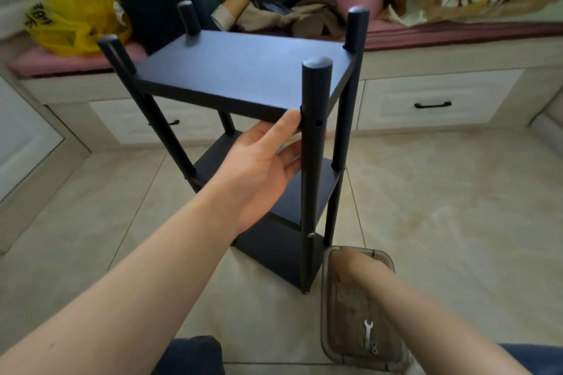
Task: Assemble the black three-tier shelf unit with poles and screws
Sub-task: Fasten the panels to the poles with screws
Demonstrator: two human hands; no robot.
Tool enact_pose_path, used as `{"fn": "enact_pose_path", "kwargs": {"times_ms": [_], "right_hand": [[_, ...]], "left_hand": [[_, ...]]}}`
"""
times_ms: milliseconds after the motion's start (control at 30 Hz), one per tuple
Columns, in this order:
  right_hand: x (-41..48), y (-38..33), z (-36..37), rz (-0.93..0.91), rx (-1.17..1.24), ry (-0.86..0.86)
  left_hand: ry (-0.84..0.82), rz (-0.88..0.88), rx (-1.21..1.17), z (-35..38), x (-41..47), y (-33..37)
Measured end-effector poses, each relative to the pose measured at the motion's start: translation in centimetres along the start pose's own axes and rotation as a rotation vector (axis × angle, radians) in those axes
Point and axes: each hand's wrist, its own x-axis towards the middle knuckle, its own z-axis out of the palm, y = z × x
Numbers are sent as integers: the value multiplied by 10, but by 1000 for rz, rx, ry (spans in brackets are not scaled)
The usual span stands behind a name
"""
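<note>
Shelf unit (243, 70) upright on tiled floor (457, 207), near bench drawers (432, 100); three tiers fixed between four poles. Left grip (259, 167) at near edge of top tier: thumb against edge, fingers (289, 158) loosely extended and apart, touching near right pole (315, 85), clamped on nothing. Open screw hole (319, 123) in that pole at top-tier level; screw (310, 235) fitted lower down. Right grip (356, 268) inside clear plastic container (327, 298) just beside unit base; blurred, apart or together not determinable. Small wrench (368, 332) flat in container.
</note>
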Motion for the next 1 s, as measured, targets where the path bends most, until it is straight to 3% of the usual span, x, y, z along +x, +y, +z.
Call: {"fn": "enact_pose_path", "kwargs": {"times_ms": [100,267,400,533,633,800,1000], "right_hand": [[-30,-8,-49,-22,-53,70],[-114,-13,-127,-213,-142,138],[-187,-15,-167,-360,73,289],[-232,-26,-193,-609,583,582],[-242,-30,-202,-688,849,792],[-237,-36,-202,-683,873,1016],[-232,-34,-199,-684,818,1078]], "left_hand": [[25,-7,30,3,0,3],[46,-4,11,5,-1,3],[36,-3,4,6,-1,3],[33,5,3,7,-3,1],[15,-1,-14,7,-3,0],[37,0,-2,8,-3,-1],[65,-1,-31,7,0,-2]]}}
